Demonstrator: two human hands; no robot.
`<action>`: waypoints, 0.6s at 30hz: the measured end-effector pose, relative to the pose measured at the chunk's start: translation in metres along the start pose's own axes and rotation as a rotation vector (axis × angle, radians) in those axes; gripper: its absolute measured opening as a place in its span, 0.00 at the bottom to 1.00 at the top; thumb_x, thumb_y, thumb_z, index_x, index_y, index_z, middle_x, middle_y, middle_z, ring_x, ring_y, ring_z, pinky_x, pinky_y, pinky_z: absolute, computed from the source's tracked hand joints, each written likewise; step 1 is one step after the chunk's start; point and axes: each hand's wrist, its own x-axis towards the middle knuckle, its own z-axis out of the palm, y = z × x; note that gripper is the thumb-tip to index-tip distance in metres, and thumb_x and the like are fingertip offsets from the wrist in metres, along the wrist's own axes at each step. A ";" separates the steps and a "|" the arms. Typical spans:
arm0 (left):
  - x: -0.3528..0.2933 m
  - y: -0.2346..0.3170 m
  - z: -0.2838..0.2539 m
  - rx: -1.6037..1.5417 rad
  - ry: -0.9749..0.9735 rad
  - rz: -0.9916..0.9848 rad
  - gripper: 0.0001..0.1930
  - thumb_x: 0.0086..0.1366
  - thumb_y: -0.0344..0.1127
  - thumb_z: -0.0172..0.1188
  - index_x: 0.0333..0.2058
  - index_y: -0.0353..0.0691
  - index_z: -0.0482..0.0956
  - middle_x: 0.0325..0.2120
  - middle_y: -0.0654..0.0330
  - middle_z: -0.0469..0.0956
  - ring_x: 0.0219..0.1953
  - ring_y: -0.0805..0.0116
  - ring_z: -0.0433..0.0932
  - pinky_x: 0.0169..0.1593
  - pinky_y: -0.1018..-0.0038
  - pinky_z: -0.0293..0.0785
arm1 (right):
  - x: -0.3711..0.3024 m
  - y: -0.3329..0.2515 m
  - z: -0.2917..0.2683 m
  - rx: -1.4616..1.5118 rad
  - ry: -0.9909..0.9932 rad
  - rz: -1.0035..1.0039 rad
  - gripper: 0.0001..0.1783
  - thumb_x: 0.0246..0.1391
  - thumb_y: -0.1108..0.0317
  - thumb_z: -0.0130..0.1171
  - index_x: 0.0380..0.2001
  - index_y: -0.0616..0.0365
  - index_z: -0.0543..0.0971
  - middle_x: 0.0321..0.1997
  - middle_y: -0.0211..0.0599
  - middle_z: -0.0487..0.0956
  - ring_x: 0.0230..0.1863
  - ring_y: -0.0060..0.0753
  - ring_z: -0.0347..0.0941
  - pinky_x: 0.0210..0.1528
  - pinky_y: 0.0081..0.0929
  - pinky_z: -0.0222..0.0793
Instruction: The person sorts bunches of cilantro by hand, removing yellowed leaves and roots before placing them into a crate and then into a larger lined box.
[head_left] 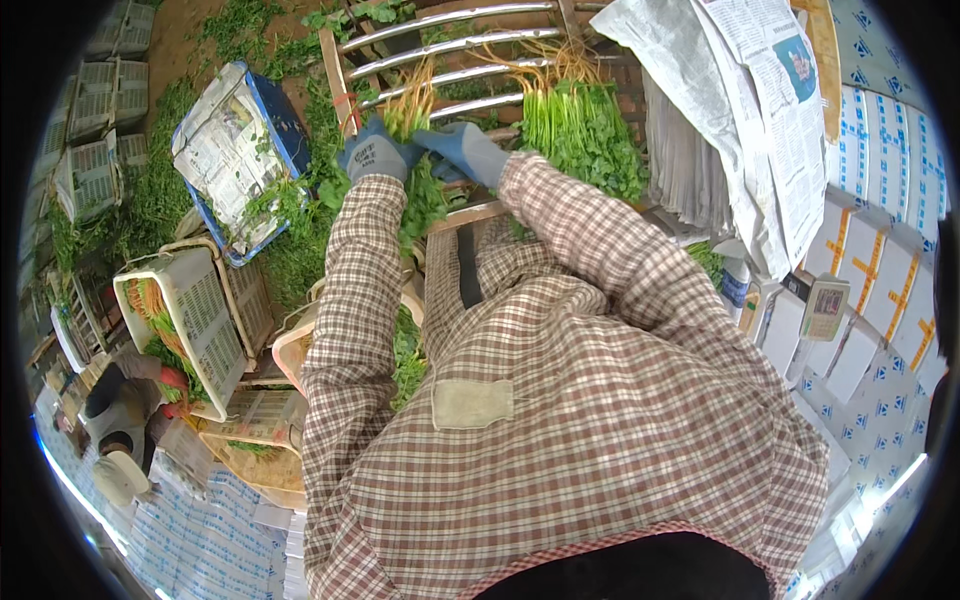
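Note:
My left hand [376,152], in a blue-grey glove, is closed around a bunch of leafy greens [424,195]. Its pale roots point away from me and its leaves hang toward me. From the right, my right hand [468,153], gloved alike, reaches to the same bunch with its fingers bent against the stems; the fingertips are partly hidden. Beneath is a rack of metal bars [450,55] in a wooden frame. Just right of my right hand, a larger pile of rooted greens [582,130] lies on it, roots away from me.
Newspaper sheets [730,110] top a paper stack at the right. Left stand a blue crate [292,125] lined with newspaper and a white basket [205,310] of greens. Loose greens cover the floor. A co-worker in red gloves [173,378] bends at lower left. White boxes [870,250] stand far right.

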 end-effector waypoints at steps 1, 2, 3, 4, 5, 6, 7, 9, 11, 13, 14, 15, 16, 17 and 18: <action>-0.005 -0.002 -0.001 -0.093 -0.017 0.006 0.44 0.48 0.64 0.67 0.58 0.43 0.69 0.46 0.48 0.79 0.48 0.53 0.79 0.54 0.61 0.72 | 0.008 0.004 0.008 0.003 0.064 -0.086 0.29 0.56 0.50 0.60 0.51 0.63 0.75 0.38 0.46 0.79 0.30 0.30 0.77 0.30 0.26 0.74; -0.006 -0.004 -0.002 -0.262 -0.065 0.010 0.43 0.47 0.62 0.69 0.57 0.41 0.71 0.44 0.48 0.80 0.45 0.54 0.80 0.51 0.62 0.74 | 0.014 0.009 0.012 0.006 0.131 -0.171 0.24 0.56 0.53 0.63 0.45 0.64 0.79 0.30 0.39 0.79 0.23 0.22 0.74 0.19 0.18 0.70; -0.010 -0.012 0.004 -0.432 -0.120 0.002 0.41 0.47 0.60 0.70 0.55 0.39 0.72 0.42 0.48 0.81 0.42 0.55 0.81 0.48 0.64 0.75 | 0.013 0.018 0.010 0.058 0.032 -0.189 0.24 0.56 0.54 0.63 0.46 0.64 0.78 0.31 0.39 0.79 0.25 0.23 0.75 0.22 0.20 0.72; -0.012 -0.022 0.008 -0.606 -0.169 -0.011 0.40 0.46 0.58 0.72 0.53 0.37 0.73 0.40 0.48 0.81 0.39 0.55 0.82 0.46 0.66 0.77 | 0.009 0.022 0.007 0.105 -0.070 -0.209 0.23 0.57 0.55 0.63 0.47 0.64 0.78 0.32 0.40 0.80 0.26 0.24 0.76 0.25 0.22 0.73; -0.007 -0.039 0.040 -0.778 0.008 0.049 0.33 0.50 0.48 0.73 0.49 0.33 0.75 0.38 0.48 0.82 0.35 0.59 0.82 0.40 0.70 0.79 | 0.006 0.027 0.004 0.153 -0.170 -0.228 0.23 0.57 0.56 0.62 0.47 0.64 0.78 0.32 0.40 0.80 0.28 0.25 0.76 0.28 0.23 0.75; -0.011 -0.042 0.039 -1.013 -0.054 0.133 0.31 0.51 0.45 0.72 0.49 0.32 0.75 0.37 0.49 0.82 0.35 0.60 0.82 0.40 0.70 0.79 | 0.003 0.027 -0.001 0.119 -0.113 -0.294 0.23 0.57 0.57 0.62 0.48 0.64 0.78 0.34 0.41 0.81 0.30 0.25 0.77 0.31 0.24 0.75; -0.023 -0.051 0.035 -1.243 -0.118 0.209 0.29 0.52 0.42 0.71 0.49 0.31 0.75 0.37 0.50 0.82 0.35 0.60 0.82 0.40 0.69 0.79 | -0.004 0.024 0.000 0.086 -0.064 -0.355 0.22 0.58 0.57 0.62 0.48 0.64 0.78 0.35 0.41 0.81 0.32 0.25 0.77 0.34 0.25 0.75; -0.018 -0.085 0.053 -1.834 -0.350 0.224 0.25 0.55 0.35 0.68 0.50 0.32 0.74 0.38 0.54 0.81 0.36 0.62 0.81 0.42 0.68 0.79 | -0.038 0.005 0.003 -0.063 -0.007 -0.350 0.20 0.57 0.56 0.63 0.44 0.60 0.82 0.39 0.39 0.82 0.39 0.23 0.75 0.42 0.27 0.74; -0.011 -0.102 0.068 -1.724 -0.356 0.439 0.21 0.68 0.37 0.51 0.55 0.29 0.67 0.43 0.49 0.78 0.43 0.57 0.80 0.48 0.67 0.79 | -0.040 0.005 -0.005 -0.032 0.001 -0.527 0.18 0.57 0.57 0.63 0.44 0.60 0.82 0.39 0.38 0.83 0.38 0.23 0.76 0.42 0.25 0.75; 0.002 -0.123 0.084 -1.772 -0.417 0.252 0.28 0.54 0.34 0.69 0.52 0.31 0.72 0.43 0.55 0.78 0.43 0.63 0.78 0.46 0.65 0.78 | -0.041 0.004 -0.006 0.007 -0.008 -0.679 0.17 0.56 0.59 0.64 0.44 0.60 0.82 0.40 0.38 0.83 0.36 0.23 0.76 0.42 0.24 0.74; 0.005 -0.123 0.089 -1.794 -0.437 0.204 0.26 0.60 0.37 0.60 0.54 0.30 0.68 0.45 0.53 0.77 0.46 0.60 0.77 0.49 0.65 0.77 | -0.038 0.004 -0.004 0.037 0.001 -0.650 0.17 0.56 0.60 0.65 0.43 0.62 0.82 0.40 0.38 0.83 0.36 0.22 0.76 0.43 0.24 0.74; -0.005 -0.101 0.074 -1.818 -0.475 0.158 0.25 0.67 0.41 0.52 0.57 0.29 0.65 0.46 0.50 0.77 0.49 0.56 0.76 0.53 0.64 0.75 | -0.030 0.009 -0.005 0.066 0.023 -0.615 0.18 0.56 0.60 0.65 0.43 0.63 0.82 0.40 0.38 0.83 0.37 0.22 0.75 0.43 0.24 0.74; -0.016 -0.085 0.057 -1.835 -0.498 0.105 0.26 0.74 0.45 0.43 0.60 0.28 0.61 0.48 0.48 0.76 0.52 0.53 0.75 0.56 0.64 0.74 | -0.027 0.011 -0.005 0.099 0.031 -0.585 0.18 0.55 0.61 0.65 0.43 0.64 0.82 0.40 0.38 0.83 0.37 0.22 0.75 0.44 0.24 0.73; -0.025 -0.078 0.048 -1.821 -0.396 0.167 0.23 0.56 0.34 0.66 0.49 0.32 0.74 0.43 0.55 0.78 0.43 0.61 0.79 0.46 0.64 0.79 | -0.028 0.009 -0.006 0.097 0.003 -0.483 0.20 0.54 0.61 0.66 0.44 0.67 0.81 0.42 0.39 0.82 0.42 0.21 0.75 0.47 0.25 0.72; -0.024 -0.082 0.051 -1.849 -0.433 0.180 0.24 0.58 0.34 0.65 0.51 0.30 0.71 0.43 0.54 0.79 0.45 0.60 0.78 0.48 0.62 0.79 | -0.029 0.009 -0.003 0.139 -0.010 -0.469 0.21 0.54 0.60 0.66 0.45 0.66 0.80 0.43 0.38 0.82 0.42 0.21 0.74 0.47 0.25 0.72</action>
